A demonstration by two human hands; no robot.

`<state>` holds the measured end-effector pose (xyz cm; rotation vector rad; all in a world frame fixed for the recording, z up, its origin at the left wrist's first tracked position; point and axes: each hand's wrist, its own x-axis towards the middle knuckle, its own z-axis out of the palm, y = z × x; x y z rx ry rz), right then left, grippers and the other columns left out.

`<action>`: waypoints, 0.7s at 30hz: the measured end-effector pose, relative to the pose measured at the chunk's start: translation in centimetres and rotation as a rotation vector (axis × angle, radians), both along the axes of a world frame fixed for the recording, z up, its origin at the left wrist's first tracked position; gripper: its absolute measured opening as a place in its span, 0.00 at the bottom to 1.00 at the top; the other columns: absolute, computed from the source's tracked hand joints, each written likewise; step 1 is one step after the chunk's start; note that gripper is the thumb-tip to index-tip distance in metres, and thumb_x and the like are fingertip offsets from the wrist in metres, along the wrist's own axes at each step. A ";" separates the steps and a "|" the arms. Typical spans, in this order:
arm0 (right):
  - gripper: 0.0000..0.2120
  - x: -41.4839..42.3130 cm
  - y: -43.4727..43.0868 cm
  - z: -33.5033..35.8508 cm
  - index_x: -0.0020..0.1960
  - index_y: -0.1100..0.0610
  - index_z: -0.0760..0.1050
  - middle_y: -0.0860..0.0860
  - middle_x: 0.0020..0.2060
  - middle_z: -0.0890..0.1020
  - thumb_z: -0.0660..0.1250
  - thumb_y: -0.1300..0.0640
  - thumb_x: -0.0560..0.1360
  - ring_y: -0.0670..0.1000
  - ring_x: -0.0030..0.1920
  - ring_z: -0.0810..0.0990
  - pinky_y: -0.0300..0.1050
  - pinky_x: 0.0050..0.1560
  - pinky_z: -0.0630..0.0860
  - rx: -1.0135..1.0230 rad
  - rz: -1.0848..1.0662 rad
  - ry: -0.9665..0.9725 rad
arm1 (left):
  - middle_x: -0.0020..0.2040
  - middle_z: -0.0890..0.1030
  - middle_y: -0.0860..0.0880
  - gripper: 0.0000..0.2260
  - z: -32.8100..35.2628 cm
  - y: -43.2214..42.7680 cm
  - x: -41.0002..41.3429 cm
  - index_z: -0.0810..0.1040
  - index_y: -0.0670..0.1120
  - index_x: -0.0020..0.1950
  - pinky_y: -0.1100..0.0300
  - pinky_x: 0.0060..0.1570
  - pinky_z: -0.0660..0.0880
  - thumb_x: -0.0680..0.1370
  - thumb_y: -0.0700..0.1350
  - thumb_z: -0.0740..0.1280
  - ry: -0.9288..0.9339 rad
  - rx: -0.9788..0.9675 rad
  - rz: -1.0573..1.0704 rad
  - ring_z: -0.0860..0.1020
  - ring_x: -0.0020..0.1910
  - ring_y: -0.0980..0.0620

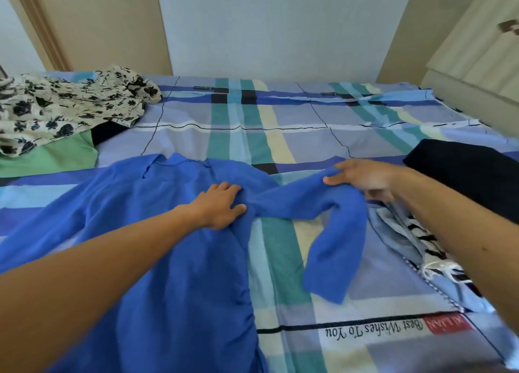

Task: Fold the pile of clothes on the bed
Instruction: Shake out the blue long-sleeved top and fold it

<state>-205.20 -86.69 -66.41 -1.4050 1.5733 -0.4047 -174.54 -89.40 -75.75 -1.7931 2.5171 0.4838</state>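
Observation:
A blue long-sleeved garment [168, 254] lies spread on the bed, collar toward the far side. My left hand [219, 207] rests flat on its body near the shoulder, fingers straight. My right hand [362, 177] grips the garment's right sleeve [331, 232] near its upper part; the sleeve bends and its lower half hangs toward me over the sheet. A heap of unfolded clothes sits at the far left: a white garment with black flowers [64, 106] on top of a green one [56, 156].
The bed wears a plaid blue, teal and cream sheet [280, 137]. A folded dark garment [466, 173] lies at the right edge. A light blue and striped piece [415, 240] lies under my right forearm. A wall and a cabinet [477, 50] stand behind.

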 end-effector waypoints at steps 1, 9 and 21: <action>0.05 -0.3 -1.0 1.7 0.51 0.59 0.78 0.57 0.47 0.85 0.69 0.57 0.79 0.54 0.42 0.83 0.47 0.44 0.79 -0.070 -0.004 0.079 | 0.78 0.61 0.49 0.29 -0.2 0.3 -0.2 0.56 0.48 0.80 0.44 0.72 0.62 0.82 0.59 0.56 -0.017 0.005 0.011 0.60 0.76 0.44; 0.28 -2.2 -4.1 6.1 0.39 0.55 0.82 0.51 0.41 0.82 0.72 0.28 0.63 0.55 0.47 0.81 0.52 0.57 0.76 0.030 0.354 0.999 | 0.82 0.47 0.47 0.34 -1.6 0.8 -2.1 0.45 0.47 0.82 0.43 0.77 0.48 0.82 0.63 0.51 -0.149 0.033 0.066 0.46 0.80 0.44; 0.11 7.6 -2.6 6.0 0.62 0.61 0.74 0.58 0.51 0.82 0.63 0.65 0.80 0.53 0.45 0.83 0.44 0.40 0.83 -0.025 -0.018 -0.279 | 0.73 0.66 0.57 0.55 7.3 6.6 -8.9 0.42 0.55 0.80 0.67 0.58 0.74 0.69 0.45 0.80 1.117 0.224 -0.089 0.72 0.67 0.60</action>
